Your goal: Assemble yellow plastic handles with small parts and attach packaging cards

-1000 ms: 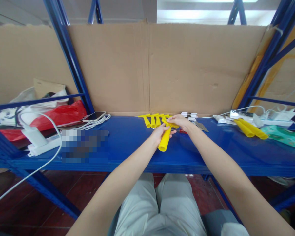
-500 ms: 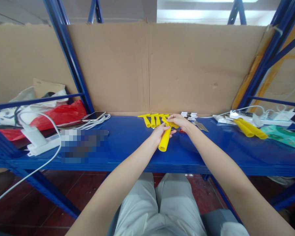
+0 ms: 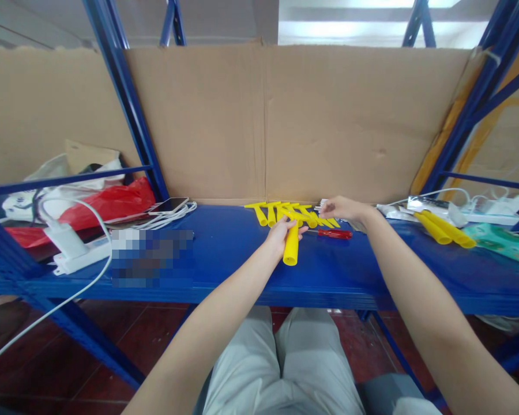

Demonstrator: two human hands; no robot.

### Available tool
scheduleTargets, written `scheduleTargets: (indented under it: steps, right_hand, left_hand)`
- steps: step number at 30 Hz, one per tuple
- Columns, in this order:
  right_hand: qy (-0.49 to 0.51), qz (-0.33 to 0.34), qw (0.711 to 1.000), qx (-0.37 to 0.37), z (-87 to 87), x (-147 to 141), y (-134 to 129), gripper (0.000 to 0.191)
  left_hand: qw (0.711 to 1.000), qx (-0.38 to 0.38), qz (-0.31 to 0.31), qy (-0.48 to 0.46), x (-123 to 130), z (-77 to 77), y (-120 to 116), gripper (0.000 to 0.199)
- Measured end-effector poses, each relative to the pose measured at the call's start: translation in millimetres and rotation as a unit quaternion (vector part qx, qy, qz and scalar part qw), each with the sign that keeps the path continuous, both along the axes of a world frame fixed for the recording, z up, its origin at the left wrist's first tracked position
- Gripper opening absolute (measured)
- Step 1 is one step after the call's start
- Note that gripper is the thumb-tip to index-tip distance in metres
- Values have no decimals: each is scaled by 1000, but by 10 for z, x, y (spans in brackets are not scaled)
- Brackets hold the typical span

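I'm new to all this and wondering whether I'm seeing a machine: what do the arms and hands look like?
They are a person's. The left forearm and right forearm are bare and slender, with no sleeves, watch or cables visible. The left hand and right hand are ungloved; any ring is too small to tell. Pale grey trousers are worn.

Bright white light [image 3: 367, 29] glares above the tall brown cardboard panel [image 3: 199, 127]; the dark red tiled floor [image 3: 155, 328] lies dim. Wide-angle distortion stretches the edges; pixel blocks [image 3: 151, 259] mask one patch.
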State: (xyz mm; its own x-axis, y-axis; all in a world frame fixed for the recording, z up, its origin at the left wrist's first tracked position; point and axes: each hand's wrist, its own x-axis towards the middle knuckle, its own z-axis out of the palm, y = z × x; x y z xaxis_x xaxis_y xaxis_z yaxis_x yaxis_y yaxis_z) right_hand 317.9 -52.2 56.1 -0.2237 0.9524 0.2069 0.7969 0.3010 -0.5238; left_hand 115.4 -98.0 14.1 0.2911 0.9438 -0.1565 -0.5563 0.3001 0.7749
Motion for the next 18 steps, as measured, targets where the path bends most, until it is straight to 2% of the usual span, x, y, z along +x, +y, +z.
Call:
scheduleTargets:
  steps: [2, 5, 10, 14, 18]
  right_hand:
    - [-83, 18, 995, -47, -73, 163, -31, 15]
    - [-147, 18, 988, -47, -231, 289, -90, 20]
    - [-174, 40, 984, 19, -413, 255, -129, 25]
    - [-217, 40, 975, 39, -399, 185, -162, 18]
    - [-227, 17, 973, 43, -220, 268, -221, 17]
  left_hand:
    - [1000, -5, 18, -8, -2, -3, 15, 50]
    - [999, -6, 30, -12, -4, -14, 33, 51]
    - [999, -16, 45, -20, -9, -14, 27, 62]
    - [998, -36, 56, -22, -19, 2, 10, 66]
    - [997, -34, 61, -19, -23, -3, 18, 65]
